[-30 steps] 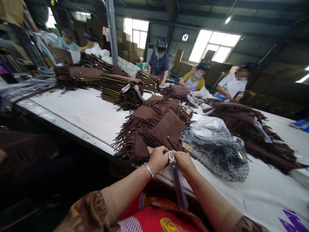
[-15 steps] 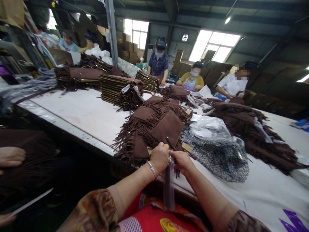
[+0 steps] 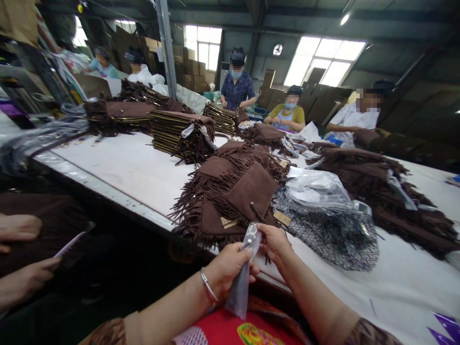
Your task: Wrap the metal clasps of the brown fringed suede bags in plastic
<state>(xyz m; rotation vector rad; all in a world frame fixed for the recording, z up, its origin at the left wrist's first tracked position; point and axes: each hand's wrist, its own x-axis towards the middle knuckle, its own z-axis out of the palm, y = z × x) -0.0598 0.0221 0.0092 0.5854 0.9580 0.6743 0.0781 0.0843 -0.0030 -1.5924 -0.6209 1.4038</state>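
A narrow clear plastic sleeve (image 3: 238,294) hangs between my hands over the table's near edge. Metal hardware, including a ring, shows at its upper end. My left hand (image 3: 230,268) is closed around the sleeve's middle, thumb on top. At the top end my right hand (image 3: 275,243) pinches the sleeve beside the hardware. Just beyond both hands lies a heap of brown fringed bags (image 3: 251,191), the nearest with a zipper pull. A cardboard tag (image 3: 282,218) lies beside this heap.
Right of the heap, clear plastic bags (image 3: 316,187) lie on grey speckled fabric (image 3: 332,235). More fringed bags (image 3: 388,191) are piled farther right. Gold-edged bags (image 3: 172,134) stand stacked behind. Another person's hands (image 3: 21,230) hold brown material at left. Several co-workers stand across the table (image 3: 108,165).
My left hand has slid down from the sleeve's top to its middle, toward me and left. The sleeve now tilts, showing its hardware. My right hand stays at the top end.
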